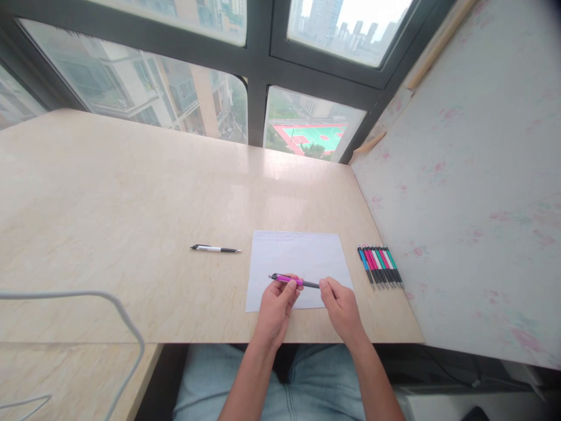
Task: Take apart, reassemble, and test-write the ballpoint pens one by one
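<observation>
The left hand has its grip closed to a pinch, thumb and fingers on the barrel of a purple ballpoint pen. The right hand has its grip drawn shut around the dark front end of the same pen, hiding the tip. The pen lies roughly crosswise between them, clip end to the left, over the near half of a white sheet of paper; how high above it, I cannot tell.

Faint lines of writing run along the sheet's far edge, and the rest of its visible face looks blank. To the left, just beside the paper, a white-and-black pen lies alone on the surface. To the right, a row of coloured pens lies side by side, tips toward the person, near the floral wall.

The handling of the purple pen looks unfinished, since both hands have hold of it. Its clip end seems whole; the tip's condition is hidden. Whether the lone pen and the row are done with or left to handle cannot be told.
</observation>
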A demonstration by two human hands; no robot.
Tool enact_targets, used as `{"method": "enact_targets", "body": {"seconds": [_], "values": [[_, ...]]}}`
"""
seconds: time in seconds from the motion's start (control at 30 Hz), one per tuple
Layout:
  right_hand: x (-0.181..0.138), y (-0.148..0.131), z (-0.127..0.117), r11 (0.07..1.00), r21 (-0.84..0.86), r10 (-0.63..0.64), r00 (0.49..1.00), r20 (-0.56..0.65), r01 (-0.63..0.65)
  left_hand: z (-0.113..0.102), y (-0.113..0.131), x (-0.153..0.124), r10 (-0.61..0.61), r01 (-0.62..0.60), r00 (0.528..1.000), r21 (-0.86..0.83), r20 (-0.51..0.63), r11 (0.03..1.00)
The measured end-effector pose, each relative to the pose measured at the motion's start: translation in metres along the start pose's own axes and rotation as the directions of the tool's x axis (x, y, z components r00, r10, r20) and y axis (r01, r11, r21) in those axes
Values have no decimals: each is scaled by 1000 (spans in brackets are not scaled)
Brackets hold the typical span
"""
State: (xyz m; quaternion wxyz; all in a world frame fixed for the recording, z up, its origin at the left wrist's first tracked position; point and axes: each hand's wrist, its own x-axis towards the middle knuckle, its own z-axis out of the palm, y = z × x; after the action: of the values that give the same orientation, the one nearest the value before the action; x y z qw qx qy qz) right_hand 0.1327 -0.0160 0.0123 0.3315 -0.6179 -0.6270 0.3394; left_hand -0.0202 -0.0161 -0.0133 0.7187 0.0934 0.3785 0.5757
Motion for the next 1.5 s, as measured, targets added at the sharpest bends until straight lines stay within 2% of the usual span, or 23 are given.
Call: {"method": "enact_targets", "body": {"seconds": [0.2,0.43,0.57,0.63,0.77,0.83,0.9,1.03,1.13,1.2,1.23,1.33,1.4,1.47,1.5], "values": [[-1,-2,5,994,110,0,1000,5,-1,0,0,-1,6,-6,1000,3,-6,1000],[-2,-5,0,994,27,-101,995,-8,102,0,1,-1,27,-28,999,24,37,999],[-4,-4,3,994,55,-99,995,-19,99,1,2,-3,60,-61,998,59,17,996],[-4,-3,5,993,90,-76,997,15,74,2,4,-3,82,-81,997,105,-9,991],[-6,-1,7,995,99,-36,986,163,19,5,8,-5,135,-126,991,269,-18,955],[-7,-2,8,991,131,-11,994,111,-3,8,9,-7,162,-159,987,353,23,922],[-8,-7,10,972,233,3,999,36,-12,13,7,-11,187,-209,978,445,94,871],[-8,-15,17,851,521,34,997,65,-63,26,3,-18,226,-353,935,639,274,683],[-1,-13,18,619,778,143,989,31,-113,30,8,-20,243,-464,884,694,399,551],[7,-6,11,447,893,224,973,-52,-55,25,17,-17,251,-529,849,734,465,426],[11,-2,6,389,921,250,964,-87,-18,19,22,-14,286,-548,835,763,471,342],[21,9,-14,344,939,268,957,-112,13,-5,37,-2,396,-549,773,836,496,23],[22,13,-25,332,943,266,960,-93,-1,-23,44,5,406,-518,732,834,547,-189],[21,15,-30,334,943,258,963,-80,-11,-37,47,10,397,-469,710,811,582,-350],[21,16,-31,340,940,254,964,-81,-11,-42,46,11,389,-452,704,797,594,-399]]}}
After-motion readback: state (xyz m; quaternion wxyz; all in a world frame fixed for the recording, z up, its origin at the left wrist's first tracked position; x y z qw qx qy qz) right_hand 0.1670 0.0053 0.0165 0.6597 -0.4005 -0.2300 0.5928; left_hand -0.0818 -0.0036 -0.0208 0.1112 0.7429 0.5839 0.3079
